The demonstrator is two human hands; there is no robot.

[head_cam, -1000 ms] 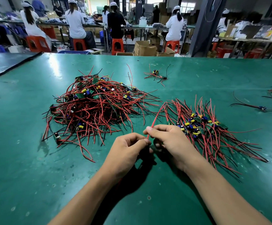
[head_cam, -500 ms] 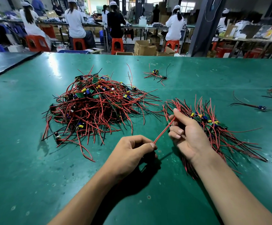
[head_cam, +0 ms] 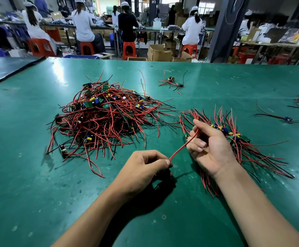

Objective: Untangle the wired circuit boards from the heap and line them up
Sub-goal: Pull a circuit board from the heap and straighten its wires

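The red wire (head_cam: 179, 151) was pulled out straight, where a second ago it was bunched up between two close-together hands. So that lead was probably freed and ready to be laid with the sorted row (head_cam: 243, 145). Its near end was pinched by the left hand (head_cam: 145, 168). Its far end was threaded through the half-curled right hand (head_cam: 211, 148), held just over that row. The heap (head_cam: 102, 118) was left well apart.

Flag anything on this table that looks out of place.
Two strays: a small knot of wired boards lies alone at the far side, and a single wired board lies alone at the right, both apart from the heap and the sorted row.
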